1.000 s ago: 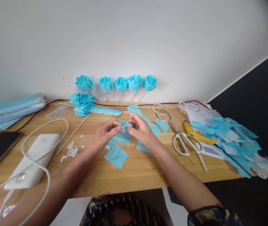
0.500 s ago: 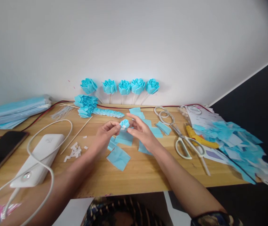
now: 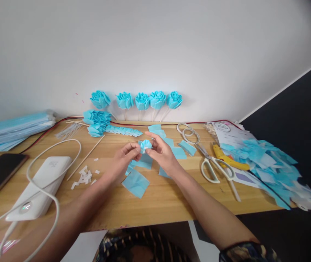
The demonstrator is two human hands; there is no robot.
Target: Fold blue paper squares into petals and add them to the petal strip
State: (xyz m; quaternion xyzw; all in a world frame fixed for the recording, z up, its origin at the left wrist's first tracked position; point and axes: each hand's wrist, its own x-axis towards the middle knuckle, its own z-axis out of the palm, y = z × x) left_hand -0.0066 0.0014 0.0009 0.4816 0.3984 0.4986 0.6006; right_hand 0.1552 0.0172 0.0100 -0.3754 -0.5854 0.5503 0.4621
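Observation:
Between my two hands is a small folded blue petal with a whitish patch at its lower edge. My left hand pinches its left side between thumb and fingers. On the other side, my right hand grips it with the thumb at the lower right, the index finger raised behind. Beneath the hands lie several blue fabric squares. Behind them a row of folded blue petals runs to a pile of made-up petals. Several blue flowers on sticks lean against the wall.
At left are a power bank with a looped white cable, a dark phone, white paper bits and a thin stick. At right lie scissors, a yellow glue gun, tape rolls and blue scraps.
The petal has turned slightly and its top looks rounder and more gathered. Both hands stay on it. The whole view has shifted a little.

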